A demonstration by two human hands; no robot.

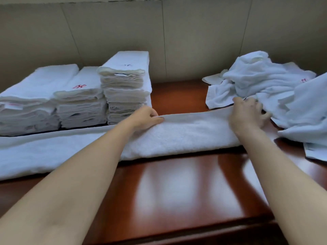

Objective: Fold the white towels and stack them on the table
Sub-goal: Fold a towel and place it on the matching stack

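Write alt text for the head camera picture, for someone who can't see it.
Two bare hands work on a long white towel lying across a glossy red-brown table: the left hand pinches its far edge and the right hand grips near its right end. Three stacks of folded towels stand at the back left, and a pile of unfolded towels lies at the right.

Glossy red-brown wooden table (pixel 177 183), reflective surface. Directly on it: three stacks of folded white towels (pixel 79 96) at far left, side by side, rightmost tallest; one long white towel (pixel 177 137) laid flat across the middle, left to right; a loose heap of unfolded white towels (pixel 265 82) at far right.
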